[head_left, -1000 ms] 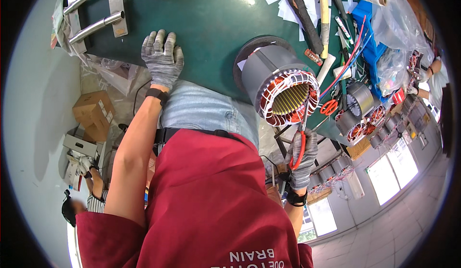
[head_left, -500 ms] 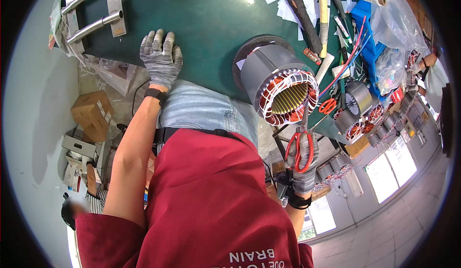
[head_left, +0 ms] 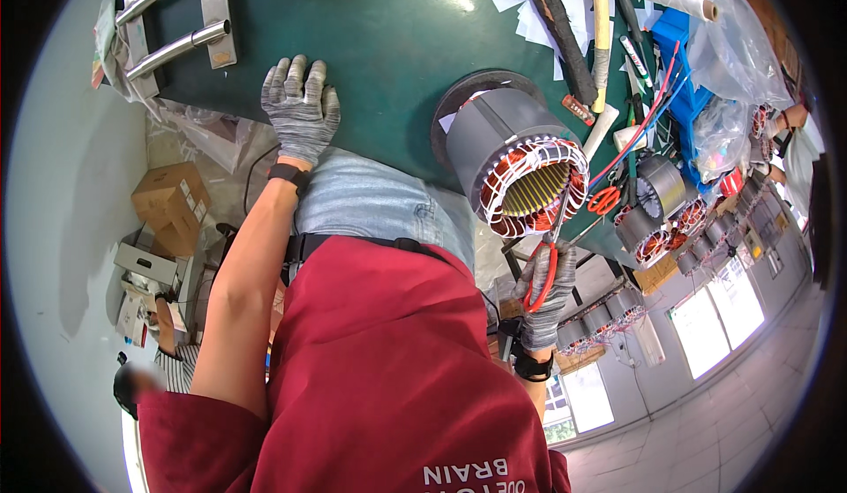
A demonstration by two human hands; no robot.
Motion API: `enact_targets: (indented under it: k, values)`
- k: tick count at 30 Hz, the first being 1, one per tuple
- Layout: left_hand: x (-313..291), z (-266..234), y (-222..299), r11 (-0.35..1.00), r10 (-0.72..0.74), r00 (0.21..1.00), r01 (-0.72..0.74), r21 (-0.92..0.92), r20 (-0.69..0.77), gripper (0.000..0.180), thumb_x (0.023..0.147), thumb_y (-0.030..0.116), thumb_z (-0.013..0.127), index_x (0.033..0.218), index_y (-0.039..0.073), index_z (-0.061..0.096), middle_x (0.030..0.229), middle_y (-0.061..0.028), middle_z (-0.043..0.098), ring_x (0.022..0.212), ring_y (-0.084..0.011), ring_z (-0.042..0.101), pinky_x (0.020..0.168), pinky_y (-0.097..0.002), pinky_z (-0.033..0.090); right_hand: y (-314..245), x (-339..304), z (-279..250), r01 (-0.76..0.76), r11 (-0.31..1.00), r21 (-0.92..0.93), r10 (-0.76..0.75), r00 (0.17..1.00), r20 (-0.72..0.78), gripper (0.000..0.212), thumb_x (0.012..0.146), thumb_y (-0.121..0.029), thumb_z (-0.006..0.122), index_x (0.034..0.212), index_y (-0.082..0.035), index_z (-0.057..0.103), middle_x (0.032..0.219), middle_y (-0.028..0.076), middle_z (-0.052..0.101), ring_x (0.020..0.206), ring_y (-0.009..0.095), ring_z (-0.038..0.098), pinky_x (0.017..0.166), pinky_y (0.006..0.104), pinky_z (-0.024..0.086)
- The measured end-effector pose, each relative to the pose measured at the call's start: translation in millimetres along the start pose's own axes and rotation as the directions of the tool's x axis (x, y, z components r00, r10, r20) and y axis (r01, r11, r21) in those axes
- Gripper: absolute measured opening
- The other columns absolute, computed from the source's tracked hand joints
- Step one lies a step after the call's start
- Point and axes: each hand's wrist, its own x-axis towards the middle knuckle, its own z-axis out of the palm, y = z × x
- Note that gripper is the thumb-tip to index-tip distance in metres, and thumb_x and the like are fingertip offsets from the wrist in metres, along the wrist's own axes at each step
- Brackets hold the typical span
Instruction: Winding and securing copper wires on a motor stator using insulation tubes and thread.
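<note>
My left hand, in a grey knitted glove, lies flat on the green tabletop near its front edge, fingers stretched out and holding nothing. Gloved the same way, my right hand grips a pair of scissors by the red handles. Their blades point up to the lower right rim of a motor stator; whether the tips touch the windings I cannot tell. The stator is a dark grey cylinder with copper coils laced in white cord and yellowish slot strips inside. It rests tilted on a dark round disc.
A metal frame with two tubes stands at the far left. To the right lie a mallet, a marker, red-handled scissors, red and blue wires, a blue bin and more stators. Other people work nearby.
My right hand has shifted slightly left and turned, so the scissor handles now appear edge-on and closer together. My left hand stays in place on the tabletop.
</note>
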Motion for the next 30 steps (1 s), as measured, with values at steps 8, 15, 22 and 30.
enact_targets:
  k: [8,15,22,30]
  values:
    - [-2,-1,-1,1.000,-0.006,1.000,0.006,0.010,-0.005,0.035,0.071,0.022,0.056,0.104,0.011,0.060,0.112,-0.0124,0.053,0.109,-0.0324,0.046,0.096,-0.0474,0.032,12,6,-4,0.093,0.995,-0.042,-0.093,0.996,0.003,0.014,0.092,-0.014,0.051,0.104,-0.007,0.048,0.062,-0.005,0.040,0.048,0.001,0.037,0.042,0.0169,0.028]
    - [1,-1,2,1.000,-0.003,1.000,0.003,-0.006,-0.006,0.034,0.071,0.021,0.056,0.104,0.011,0.060,0.112,-0.0124,0.053,0.109,-0.0322,0.046,0.096,-0.0470,0.032,8,8,-17,0.254,0.899,-0.358,-0.265,0.964,0.017,0.013,0.088,-0.012,0.057,0.098,-0.005,0.051,0.071,-0.001,0.055,0.058,0.007,0.048,0.054,0.0211,0.041]
    - [0,-2,1,1.000,-0.018,1.000,0.019,-0.003,0.024,0.036,0.073,0.022,0.056,0.107,0.012,0.057,0.114,-0.0120,0.052,0.112,-0.0316,0.044,0.098,-0.0465,0.030,3,14,-40,0.171,0.940,-0.296,-0.123,0.977,0.174,0.016,0.091,-0.017,0.052,0.103,-0.007,0.049,0.058,-0.002,0.047,0.037,0.004,0.038,0.034,0.0178,0.029]
    - [2,-2,1,1.000,-0.006,1.000,0.006,-0.022,0.009,0.035,0.072,0.022,0.057,0.106,0.012,0.058,0.113,-0.0124,0.053,0.110,-0.0319,0.045,0.097,-0.0461,0.031,-63,1,-53,-0.042,0.915,-0.401,0.146,0.962,0.233,0.014,0.088,-0.011,0.056,0.098,-0.005,0.049,0.079,0.002,0.051,0.061,0.006,0.049,0.052,0.0237,0.042]
